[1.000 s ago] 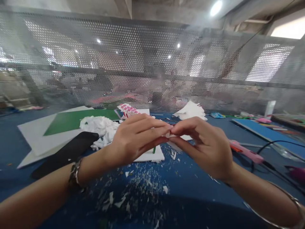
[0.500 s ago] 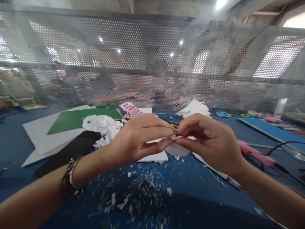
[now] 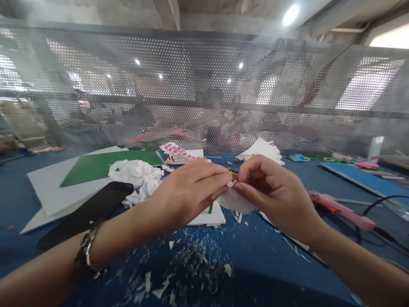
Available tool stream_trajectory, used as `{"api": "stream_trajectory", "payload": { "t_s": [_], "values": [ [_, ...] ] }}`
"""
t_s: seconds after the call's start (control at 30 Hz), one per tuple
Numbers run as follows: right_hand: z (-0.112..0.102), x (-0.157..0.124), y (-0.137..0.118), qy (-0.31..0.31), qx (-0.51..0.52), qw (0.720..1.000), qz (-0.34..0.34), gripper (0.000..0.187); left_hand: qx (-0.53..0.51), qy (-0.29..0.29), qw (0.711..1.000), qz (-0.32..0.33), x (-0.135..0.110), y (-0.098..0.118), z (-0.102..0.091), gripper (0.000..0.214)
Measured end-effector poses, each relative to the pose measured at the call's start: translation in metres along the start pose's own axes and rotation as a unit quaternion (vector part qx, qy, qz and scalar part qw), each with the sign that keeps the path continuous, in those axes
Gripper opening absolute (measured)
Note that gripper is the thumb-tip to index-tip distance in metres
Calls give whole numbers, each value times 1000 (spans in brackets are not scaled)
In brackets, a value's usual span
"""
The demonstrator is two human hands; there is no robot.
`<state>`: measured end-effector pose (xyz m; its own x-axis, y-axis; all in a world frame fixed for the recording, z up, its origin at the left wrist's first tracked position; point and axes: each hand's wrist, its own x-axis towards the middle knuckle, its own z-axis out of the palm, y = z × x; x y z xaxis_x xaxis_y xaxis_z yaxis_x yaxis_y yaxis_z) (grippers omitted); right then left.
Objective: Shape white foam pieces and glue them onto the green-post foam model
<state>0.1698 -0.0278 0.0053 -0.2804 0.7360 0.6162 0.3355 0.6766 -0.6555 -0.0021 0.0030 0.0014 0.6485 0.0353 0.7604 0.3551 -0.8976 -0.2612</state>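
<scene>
A thin white paper piece (image 3: 237,202), rolled at its upper edge, is between my two hands above the blue table. My right hand (image 3: 275,187) pinches the rolled edge between thumb and index finger. My left hand (image 3: 188,187) is closed, its fingers pressed together with the tips against the paper's left side; its thumb is mostly hidden. Beneath the left hand, a short green piece (image 3: 210,208) shows over a white sheet (image 3: 207,218). A bracelet circles my left wrist. Something yellow and dark, too small to name, shows behind the fingertips.
Paper scraps litter the blue table (image 3: 255,251). To the left are crumpled white paper (image 3: 136,172), a black flat object (image 3: 86,213), and green (image 3: 96,166) and white sheets. A pink glue gun (image 3: 343,211) with its cable lies right. A perforated metal screen (image 3: 191,85) stands behind.
My left fingers have closed down and shifted slightly over the paper, and the green piece now shows below them. The right hand keeps its pinch. The view has tilted slightly upward.
</scene>
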Motion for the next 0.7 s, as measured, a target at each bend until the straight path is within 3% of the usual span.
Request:
{"api": "stream_trajectory", "payload": {
  "t_s": [0.23, 0.4, 0.57, 0.7],
  "values": [
    [4, 0, -1, 39, -52, 998, -26, 5, -18, 30, 995, -94, -4, 11, 10, 17],
    [7, -3, 1, 80, -73, 993, -43, 4, -35, 33, 994, -99, 0, 12, 9, 18],
    [9, -4, -1, 88, -62, 992, -68, 5, -42, 53, 995, -78, 1, 8, 5, 19],
    [8, -3, -3, 81, -55, 991, -86, 9, -70, 59, 991, -97, 3, 7, 1, 23]
  ]
}}
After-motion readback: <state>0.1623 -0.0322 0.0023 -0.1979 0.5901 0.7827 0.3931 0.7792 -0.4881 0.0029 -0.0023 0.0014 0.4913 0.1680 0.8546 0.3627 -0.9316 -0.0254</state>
